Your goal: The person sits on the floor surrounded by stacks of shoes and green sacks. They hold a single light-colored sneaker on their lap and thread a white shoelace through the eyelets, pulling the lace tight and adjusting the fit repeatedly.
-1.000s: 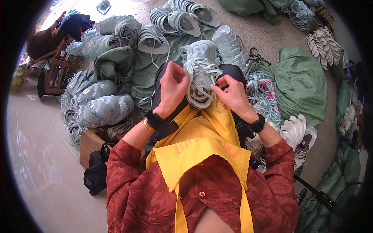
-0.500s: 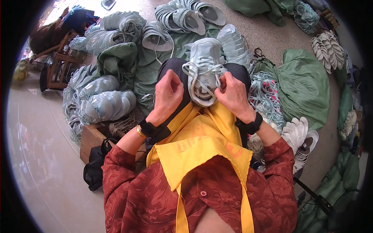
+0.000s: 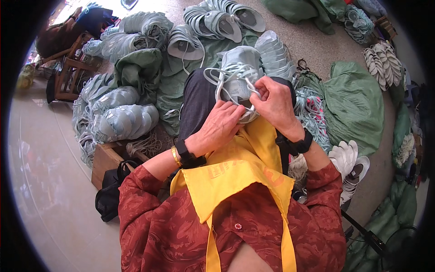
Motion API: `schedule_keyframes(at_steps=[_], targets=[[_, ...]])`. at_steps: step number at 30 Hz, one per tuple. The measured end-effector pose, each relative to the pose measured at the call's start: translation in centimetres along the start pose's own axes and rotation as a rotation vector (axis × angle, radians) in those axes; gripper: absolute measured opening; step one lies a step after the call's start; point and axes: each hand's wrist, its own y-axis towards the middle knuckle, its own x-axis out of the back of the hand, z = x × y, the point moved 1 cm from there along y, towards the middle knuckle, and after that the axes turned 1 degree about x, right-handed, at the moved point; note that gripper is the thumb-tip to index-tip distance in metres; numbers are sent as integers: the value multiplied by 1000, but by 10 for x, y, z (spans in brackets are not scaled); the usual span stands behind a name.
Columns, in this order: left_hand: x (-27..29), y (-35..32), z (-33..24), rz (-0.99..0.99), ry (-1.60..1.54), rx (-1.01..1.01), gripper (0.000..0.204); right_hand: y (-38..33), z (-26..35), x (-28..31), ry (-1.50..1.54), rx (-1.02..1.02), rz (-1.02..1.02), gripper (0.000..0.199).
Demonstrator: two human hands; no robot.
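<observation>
A pale blue-grey sneaker (image 3: 244,55) rests between my knees, its toe pointing away from me. White shoelace (image 3: 220,86) runs through its upper eyelets and stands out in loose loops at the left. My right hand (image 3: 277,105) pinches a strand of lace at the shoe's right side, thumb against forefinger. Over the near end of the shoe, my left hand (image 3: 218,123) has its fingers curled together at the lace by the opening. The fingers hide part of the collar, and the left fingertips are only partly visible.
A yellow apron (image 3: 226,181) covers my lap. Stacked pale blue shoe uppers (image 3: 124,122) lie at the left, beside a wooden box (image 3: 106,165). More sneakers (image 3: 222,25) lie ahead on green cloth. A green sack (image 3: 353,109) and white uppers (image 3: 343,156) are at the right.
My left hand has come right and down from beside the shoe onto its near end. My right hand has shifted slightly up and right with the lace, and the loops have moved.
</observation>
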Motion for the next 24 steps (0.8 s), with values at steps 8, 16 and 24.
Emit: schedule_keyframes(at_steps=[8,16,24], targets=[[43,-11,13,-268,-811,351,39,-24,-24,13,225,-98,71,14],[63,-14,15,-314,-1079,364,43,-36,-53,-31,-86,288,456,30],[63,-5,10,1,-558,300,38,-20,-37,-11,74,296,310,22]])
